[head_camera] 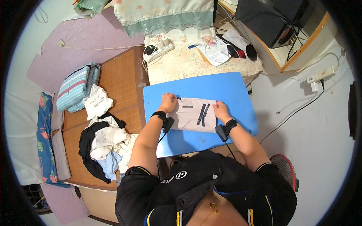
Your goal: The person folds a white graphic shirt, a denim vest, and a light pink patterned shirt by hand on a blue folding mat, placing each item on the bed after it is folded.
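A folded pale pinkish-grey garment (pixel 192 115) with black printed marks lies flat on a blue tabletop (pixel 209 84). At its upper left corner, my left hand (pixel 169 102) grips the cloth between thumb and fingers. My right hand (pixel 221 110) pinches the upper part of the right edge, where a dark strip shows along the side. Each wrist wears a black strap with a small box and a cable. The undersides of the folds are hidden.
Left of the table, a bed with a brown mat (pixel 113 73) carries a heap of loose clothes (pixel 107 138) and a folded striped quilt (pixel 75 87). Behind are a power strip (pixel 162 50) and papers (pixel 216 53). A mesh basket (pixel 284 171) stands at right, near a trailing black cable (pixel 294 114).
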`<action>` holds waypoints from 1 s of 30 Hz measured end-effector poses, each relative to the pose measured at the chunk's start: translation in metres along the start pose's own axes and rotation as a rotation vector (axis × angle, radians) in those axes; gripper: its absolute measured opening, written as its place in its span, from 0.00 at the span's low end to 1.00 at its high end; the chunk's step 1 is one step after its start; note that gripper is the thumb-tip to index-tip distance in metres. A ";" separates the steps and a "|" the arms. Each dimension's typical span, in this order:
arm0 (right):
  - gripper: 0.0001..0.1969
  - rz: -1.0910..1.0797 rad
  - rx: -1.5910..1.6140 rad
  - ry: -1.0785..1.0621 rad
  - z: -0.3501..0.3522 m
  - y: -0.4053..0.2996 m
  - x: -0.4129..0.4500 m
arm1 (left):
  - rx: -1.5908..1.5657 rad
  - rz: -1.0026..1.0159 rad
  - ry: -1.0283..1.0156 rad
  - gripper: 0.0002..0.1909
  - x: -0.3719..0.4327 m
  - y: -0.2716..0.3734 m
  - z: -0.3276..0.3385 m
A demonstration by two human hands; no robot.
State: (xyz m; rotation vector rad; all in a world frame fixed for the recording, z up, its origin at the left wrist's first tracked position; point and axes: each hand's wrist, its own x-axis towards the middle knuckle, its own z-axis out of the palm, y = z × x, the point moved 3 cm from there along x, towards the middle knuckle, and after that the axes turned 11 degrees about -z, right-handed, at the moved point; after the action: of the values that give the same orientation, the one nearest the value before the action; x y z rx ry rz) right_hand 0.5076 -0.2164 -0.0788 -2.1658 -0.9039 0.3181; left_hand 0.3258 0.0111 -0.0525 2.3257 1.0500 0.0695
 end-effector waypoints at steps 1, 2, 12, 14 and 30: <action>0.14 -0.010 -0.026 -0.005 0.002 -0.001 0.001 | 0.000 0.001 0.002 0.12 0.003 -0.002 -0.001; 0.11 0.011 0.003 -0.020 0.001 0.000 0.001 | -0.174 -0.139 0.017 0.10 0.006 -0.008 -0.002; 0.22 -0.198 -0.176 0.040 -0.016 -0.021 -0.019 | -0.060 0.288 0.421 0.16 -0.053 0.042 -0.023; 0.24 -0.355 -0.237 0.000 -0.019 -0.049 -0.028 | 0.095 0.453 0.247 0.24 -0.075 0.064 -0.001; 0.21 -0.515 -0.263 -0.044 -0.025 -0.015 -0.043 | -0.170 -0.547 0.170 0.38 -0.082 -0.034 -0.005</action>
State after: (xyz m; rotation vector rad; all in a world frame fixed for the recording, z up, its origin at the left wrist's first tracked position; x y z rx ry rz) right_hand 0.4811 -0.2533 -0.0530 -2.0638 -1.5540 -0.0111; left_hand 0.2452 -0.0263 -0.0512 1.8384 1.6607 0.1381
